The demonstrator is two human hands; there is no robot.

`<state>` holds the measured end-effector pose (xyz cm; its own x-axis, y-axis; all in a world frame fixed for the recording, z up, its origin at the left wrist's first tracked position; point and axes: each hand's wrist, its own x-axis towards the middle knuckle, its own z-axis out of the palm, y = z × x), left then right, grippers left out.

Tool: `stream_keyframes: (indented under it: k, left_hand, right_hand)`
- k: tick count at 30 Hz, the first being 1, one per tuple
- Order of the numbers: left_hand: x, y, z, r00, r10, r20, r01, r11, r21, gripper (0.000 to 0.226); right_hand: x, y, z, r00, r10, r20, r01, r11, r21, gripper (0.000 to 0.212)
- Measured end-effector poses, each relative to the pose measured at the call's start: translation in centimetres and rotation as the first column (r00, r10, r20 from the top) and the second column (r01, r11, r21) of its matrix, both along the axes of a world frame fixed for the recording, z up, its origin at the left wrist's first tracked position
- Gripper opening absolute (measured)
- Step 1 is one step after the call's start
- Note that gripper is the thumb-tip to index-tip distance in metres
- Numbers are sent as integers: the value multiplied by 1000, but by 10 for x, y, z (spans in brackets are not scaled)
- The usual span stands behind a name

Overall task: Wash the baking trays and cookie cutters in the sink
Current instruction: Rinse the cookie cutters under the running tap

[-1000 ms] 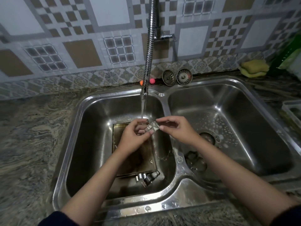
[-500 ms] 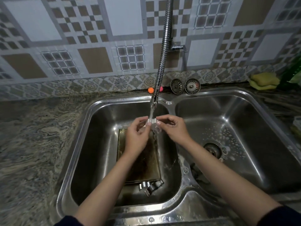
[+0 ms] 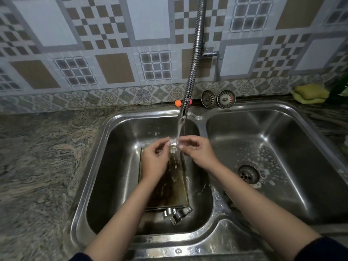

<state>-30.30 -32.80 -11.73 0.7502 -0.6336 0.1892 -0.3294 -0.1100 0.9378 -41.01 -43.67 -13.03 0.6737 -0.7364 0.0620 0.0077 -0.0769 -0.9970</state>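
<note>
Wet steel is slippery, and this is the main risk I see: the small cookie cutter (image 3: 174,143) is pinched only by the fingertips of the left hand (image 3: 154,161) and the right hand (image 3: 197,153), directly under the running water (image 3: 180,131). Both hands have their fingers curled narrow around it. If the stream pushes on it or a finger shifts, I think it can drop and strike the baking tray (image 3: 165,185) lying flat just below the fingers, in the left basin (image 3: 113,166).

Nearer to the person than the fingers, more cutters (image 3: 177,213) lie at the tray's near edge, probably still waiting. To the right of the fingers, the right basin (image 3: 301,147) holds foam around its drain (image 3: 248,174). Beyond the fingers, the flexible tap hose (image 3: 194,59) hangs down; two strainer plugs (image 3: 218,98) lean against the wall, and a yellow sponge (image 3: 310,93) sits well apart to the right.
</note>
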Motion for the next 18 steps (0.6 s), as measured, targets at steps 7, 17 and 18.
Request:
stream_keyframes:
  k: [7, 17, 18]
  left_hand:
    - [6, -1, 0, 1000, 19, -15, -19, 999, -32, 14]
    - [-2, -23, 7, 980, -118, -158, 112, 992, -49, 13]
    - [-2, -24, 6, 971, -131, -198, 125, 991, -43, 13]
  right_hand:
    - [4, 3, 9, 1000, -9, 10, 9, 1000, 0, 24]
    - [-23, -15, 16, 998, -50, 24, 50, 999, -15, 32]
    - [-25, -17, 16, 998, -54, 17, 54, 998, -21, 33]
